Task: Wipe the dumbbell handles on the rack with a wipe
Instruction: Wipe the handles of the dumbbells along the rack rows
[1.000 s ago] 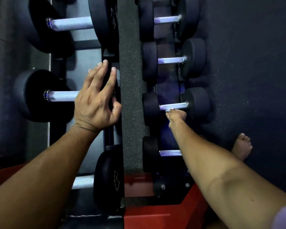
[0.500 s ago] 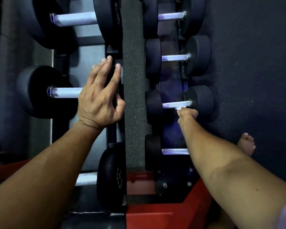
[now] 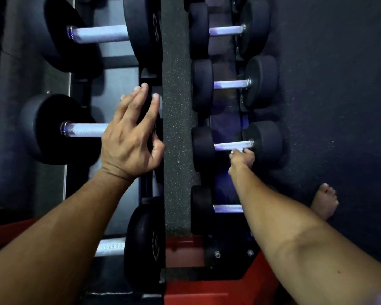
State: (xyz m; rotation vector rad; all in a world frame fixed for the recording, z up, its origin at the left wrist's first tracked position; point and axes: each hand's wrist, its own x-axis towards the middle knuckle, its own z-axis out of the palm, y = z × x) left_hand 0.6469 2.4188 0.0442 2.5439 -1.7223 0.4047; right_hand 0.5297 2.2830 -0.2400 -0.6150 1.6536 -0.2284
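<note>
Dark speckled rubber floor (image 3: 339,84) surrounds a black-and-red steel rack (image 3: 176,128) of black dumbbells. Left hand (image 3: 130,139), fingers spread, rests on a big dumbbell head; right hand (image 3: 242,158) pinches a small white wipe (image 3: 231,152) against a lower chrome handle (image 3: 231,145).

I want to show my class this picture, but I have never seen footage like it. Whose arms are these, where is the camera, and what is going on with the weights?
The camera sits on a person's head and looks down, so both arms are that person's own. Below is a rack of dumbbells, big ones on the left and smaller ones on the right. The left hand rests with fingers spread on the end of a big dumbbell. The right hand reaches down and presses a small white wipe against the shiny handle of a small dumbbell. A bare foot shows on the dark floor.
</note>
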